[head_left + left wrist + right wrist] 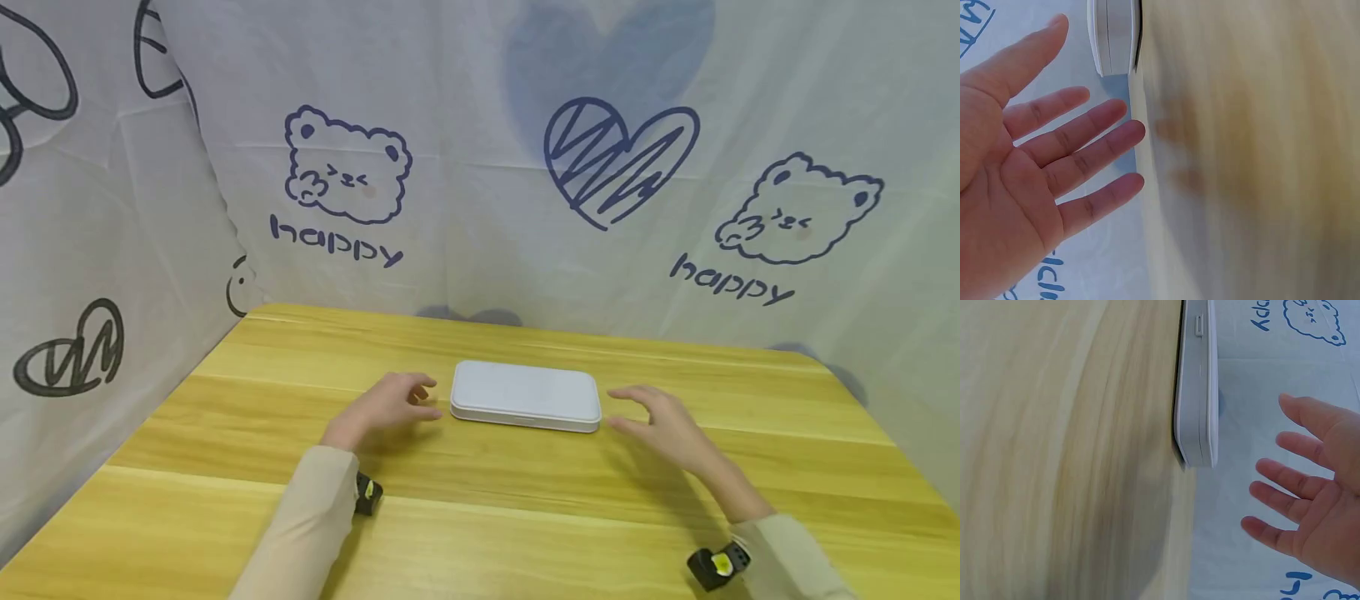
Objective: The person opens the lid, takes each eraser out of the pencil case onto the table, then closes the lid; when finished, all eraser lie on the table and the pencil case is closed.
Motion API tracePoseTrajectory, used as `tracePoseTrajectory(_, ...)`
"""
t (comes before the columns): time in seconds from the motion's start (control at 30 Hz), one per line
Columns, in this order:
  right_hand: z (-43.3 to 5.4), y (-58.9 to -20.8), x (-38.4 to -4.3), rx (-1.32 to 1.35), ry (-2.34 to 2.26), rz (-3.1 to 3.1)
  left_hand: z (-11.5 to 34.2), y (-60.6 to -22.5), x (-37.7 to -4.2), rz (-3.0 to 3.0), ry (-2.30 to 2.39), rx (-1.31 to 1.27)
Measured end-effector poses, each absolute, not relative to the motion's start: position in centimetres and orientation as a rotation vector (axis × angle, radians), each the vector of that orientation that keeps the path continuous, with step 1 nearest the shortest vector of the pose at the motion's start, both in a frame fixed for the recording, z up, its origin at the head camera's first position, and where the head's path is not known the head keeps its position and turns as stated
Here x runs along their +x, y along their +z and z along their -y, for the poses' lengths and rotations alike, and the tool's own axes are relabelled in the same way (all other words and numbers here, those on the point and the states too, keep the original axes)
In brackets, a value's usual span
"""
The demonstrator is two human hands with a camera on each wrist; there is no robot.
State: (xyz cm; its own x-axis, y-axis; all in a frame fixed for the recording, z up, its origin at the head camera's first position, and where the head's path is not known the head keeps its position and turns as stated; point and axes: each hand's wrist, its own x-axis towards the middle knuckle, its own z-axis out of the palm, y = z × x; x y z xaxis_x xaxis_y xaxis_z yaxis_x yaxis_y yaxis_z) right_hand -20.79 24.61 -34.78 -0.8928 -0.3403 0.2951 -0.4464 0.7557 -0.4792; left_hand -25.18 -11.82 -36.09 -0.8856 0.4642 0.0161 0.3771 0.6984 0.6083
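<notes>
On the wood-grain surface before printed cloth: flat white case between left hand and right hand, near both, touching neither. With each hand spread wide.

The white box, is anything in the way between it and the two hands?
Nothing visible is. The left hand is just off one end of the white box, the right hand just off the other; only wooden tabletop shows in the gaps.
</notes>
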Motion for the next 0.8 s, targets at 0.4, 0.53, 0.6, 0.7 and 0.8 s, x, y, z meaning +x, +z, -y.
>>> tracePoseTrajectory(0.4, -22.7, -35.2, -22.9, 0.554, 1.253, 2.671, 11.5, -36.8, -26.1, -2.689, 1.208, 0.658)
tracePoseTrajectory(0.53, -22.1, -35.4, -23.3, 0.59, 1.265, 2.657, 11.4, -37.2, -26.5, -2.652, 1.275, 0.653)
tracePoseTrajectory(0.6, -21.8, -35.5, -23.4, 0.599, 1.274, 2.651, 11.3, -37.4, -26.7, -2.628, 1.319, 0.638)
tracePoseTrajectory(0.7, -21.4, -35.6, -23.6, 0.611, 1.281, 2.648, 11.2, -37.6, -27.0, -2.601, 1.383, 0.596)
tracePoseTrajectory(0.8, -21.0, -35.8, -23.8, 0.637, 1.31, 2.637, 11.0, -37.6, -27.2, -2.587, 1.419, 0.551)
